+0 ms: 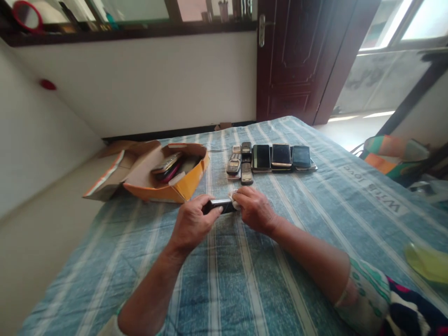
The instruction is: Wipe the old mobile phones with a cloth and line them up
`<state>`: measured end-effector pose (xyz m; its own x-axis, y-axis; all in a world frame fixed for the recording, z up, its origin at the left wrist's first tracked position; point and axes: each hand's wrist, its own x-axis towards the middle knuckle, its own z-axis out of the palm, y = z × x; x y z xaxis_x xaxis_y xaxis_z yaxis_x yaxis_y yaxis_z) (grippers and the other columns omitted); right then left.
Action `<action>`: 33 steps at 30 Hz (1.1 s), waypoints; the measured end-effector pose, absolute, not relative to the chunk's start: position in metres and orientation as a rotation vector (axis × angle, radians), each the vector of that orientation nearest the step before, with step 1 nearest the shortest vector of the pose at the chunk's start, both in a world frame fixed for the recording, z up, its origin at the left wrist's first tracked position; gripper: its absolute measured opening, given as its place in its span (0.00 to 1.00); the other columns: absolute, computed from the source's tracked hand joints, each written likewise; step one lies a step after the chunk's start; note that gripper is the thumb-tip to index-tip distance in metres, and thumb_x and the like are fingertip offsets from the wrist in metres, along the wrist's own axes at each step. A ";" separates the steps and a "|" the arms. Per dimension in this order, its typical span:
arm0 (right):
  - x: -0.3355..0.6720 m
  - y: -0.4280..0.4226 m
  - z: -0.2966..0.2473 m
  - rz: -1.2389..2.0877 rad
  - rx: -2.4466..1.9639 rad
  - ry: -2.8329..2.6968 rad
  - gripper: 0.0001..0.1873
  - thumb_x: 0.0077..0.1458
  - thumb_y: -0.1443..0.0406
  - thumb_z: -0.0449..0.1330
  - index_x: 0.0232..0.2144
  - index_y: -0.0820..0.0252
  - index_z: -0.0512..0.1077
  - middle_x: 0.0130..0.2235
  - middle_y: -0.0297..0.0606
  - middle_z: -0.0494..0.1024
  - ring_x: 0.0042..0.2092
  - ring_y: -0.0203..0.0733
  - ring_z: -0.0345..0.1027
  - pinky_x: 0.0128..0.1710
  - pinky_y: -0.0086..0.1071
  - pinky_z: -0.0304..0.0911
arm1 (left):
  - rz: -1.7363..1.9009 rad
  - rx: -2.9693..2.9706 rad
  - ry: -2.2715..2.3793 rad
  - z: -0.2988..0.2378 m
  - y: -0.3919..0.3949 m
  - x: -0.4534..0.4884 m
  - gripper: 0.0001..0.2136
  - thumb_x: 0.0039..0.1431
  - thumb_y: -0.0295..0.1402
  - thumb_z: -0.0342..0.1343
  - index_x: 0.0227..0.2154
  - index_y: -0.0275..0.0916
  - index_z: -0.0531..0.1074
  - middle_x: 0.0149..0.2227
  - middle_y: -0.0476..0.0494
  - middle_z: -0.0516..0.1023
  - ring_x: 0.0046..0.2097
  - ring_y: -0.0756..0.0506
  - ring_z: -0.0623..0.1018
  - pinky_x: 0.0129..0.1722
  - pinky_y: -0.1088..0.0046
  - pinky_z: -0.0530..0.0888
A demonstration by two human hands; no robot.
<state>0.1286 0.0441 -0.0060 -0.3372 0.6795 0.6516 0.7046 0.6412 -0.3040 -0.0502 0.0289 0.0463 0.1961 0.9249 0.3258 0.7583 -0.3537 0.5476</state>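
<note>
A dark mobile phone with a shiny edge is held level above the striped bedsheet. My left hand grips its left end, thumb along the near side. At the other end, my right hand is closed around a crumpled white tissue or cloth, which presses against the phone. Beyond my hands lie older keypad phones in two short columns. To their right, touchscreen phones sit in low stacks, among them a black one, a gold-edged one and a dark blue-grey one.
An open orange cardboard box stands at the left, with several phones inside and its lid flap folded outward. A yellow-green item lies at the right. Behind the bed are a white wall and a dark red door.
</note>
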 end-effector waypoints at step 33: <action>0.107 0.016 0.005 -0.359 -0.880 -2.288 0.14 0.62 0.72 0.47 0.32 0.63 0.72 0.34 0.43 0.70 0.38 0.45 0.59 0.34 0.37 0.56 | 1.001 2.137 1.592 0.016 0.011 -0.055 0.06 0.52 0.35 0.55 0.27 0.38 0.74 0.26 0.50 0.76 0.28 0.49 0.74 0.30 0.75 0.70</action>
<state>0.1066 0.0156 0.0050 -0.5616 0.4973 0.6613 0.6758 0.7368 0.0199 -0.0548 0.0114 0.0156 0.1461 0.9238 0.3538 0.7194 -0.3447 0.6030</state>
